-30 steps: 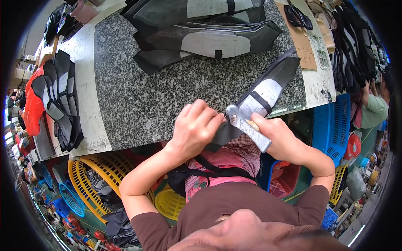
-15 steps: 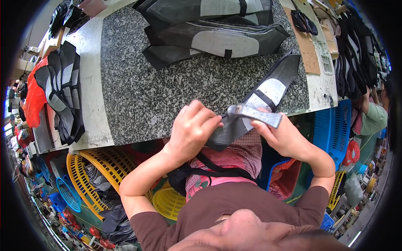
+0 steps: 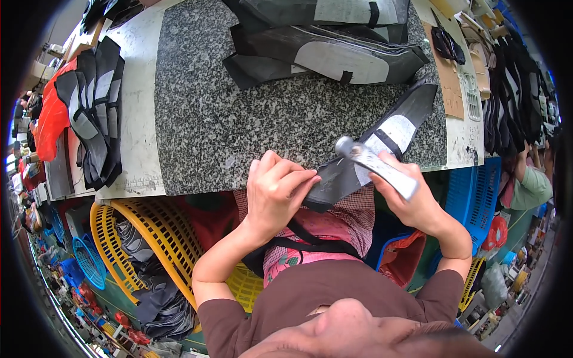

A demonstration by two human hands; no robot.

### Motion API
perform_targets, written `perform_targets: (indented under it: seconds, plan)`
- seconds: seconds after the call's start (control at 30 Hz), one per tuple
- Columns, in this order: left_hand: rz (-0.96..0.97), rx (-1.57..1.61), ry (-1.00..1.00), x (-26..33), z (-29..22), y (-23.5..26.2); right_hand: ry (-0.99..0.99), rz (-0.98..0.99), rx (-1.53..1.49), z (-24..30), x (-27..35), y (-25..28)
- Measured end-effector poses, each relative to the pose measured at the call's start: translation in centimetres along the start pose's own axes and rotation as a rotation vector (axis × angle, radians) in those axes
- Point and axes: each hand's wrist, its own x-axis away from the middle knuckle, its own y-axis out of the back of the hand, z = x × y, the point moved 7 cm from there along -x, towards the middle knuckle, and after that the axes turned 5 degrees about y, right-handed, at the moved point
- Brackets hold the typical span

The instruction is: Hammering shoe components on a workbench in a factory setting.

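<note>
A black leather-like piece (image 3: 336, 184) with a white patch and a dark strip lies slantwise over the near edge of the speckled stone slab (image 3: 239, 128). My left hand (image 3: 276, 190) pinches the left end of this piece between thumb and fingers. In my right hand (image 3: 406, 194) is a metal hammer (image 3: 382, 168), gripped close to its head, which hovers above the piece. Its handle is mostly hidden by the hand. A stack of similar black pieces (image 3: 340, 56) with pale patches lies across the slab's far side.
More black pieces (image 3: 95, 119) sit at the table's left beside red plastic (image 3: 51, 122). Below are a yellow basket (image 3: 152, 230) holding dark pieces and a blue crate (image 3: 468, 194). Brown cardboard (image 3: 449, 89) lies at right. Another person's green sleeve (image 3: 533, 188) shows at the far right.
The hammer head has lifted and swung slightly right, off the piece. The view has shifted a little, while my left hand keeps its pinch on the piece's left end.
</note>
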Motion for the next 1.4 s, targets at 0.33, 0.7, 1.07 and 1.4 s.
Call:
perform_targets:
  seconds: [0.33,0.7,1.07,1.4]
  plan:
    - [-0.016,-0.229,-0.203,1.1,-1.8,-0.5,0.063,0.091,0.007,-0.3,-0.2,-1.0]
    - [0.007,-0.489,-0.343,1.7,-4.1,-1.2,0.103,0.158,0.08,-1.4,0.7,-3.5]
    - [0.144,-0.336,-0.387,4.0,-5.7,-5.9,-0.007,0.135,0.033,-0.8,-0.3,-3.0]
    - [-0.074,-0.478,-0.432,3.4,-4.8,-6.8,-0.054,0.003,-0.061,-1.4,-0.8,-2.5]
